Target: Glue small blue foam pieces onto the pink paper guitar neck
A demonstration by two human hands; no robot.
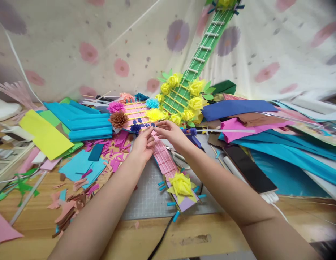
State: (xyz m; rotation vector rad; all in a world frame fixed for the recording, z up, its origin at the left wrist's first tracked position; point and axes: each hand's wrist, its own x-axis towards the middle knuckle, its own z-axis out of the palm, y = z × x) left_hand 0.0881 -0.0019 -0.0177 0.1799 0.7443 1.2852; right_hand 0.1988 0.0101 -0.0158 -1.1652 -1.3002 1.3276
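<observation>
Pink craft guitar (166,159) lay beneath left grip (143,145) and right grip (172,134); whether either held anything, I couldn't tell. Fingertip assembly appeared underway, next requiring steadiness.

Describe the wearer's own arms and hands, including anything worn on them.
The left arm and right arm are bare as far as they show, with no sleeves. The left hand and right hand are ungloved; no watch or bracelet is visible.
</observation>
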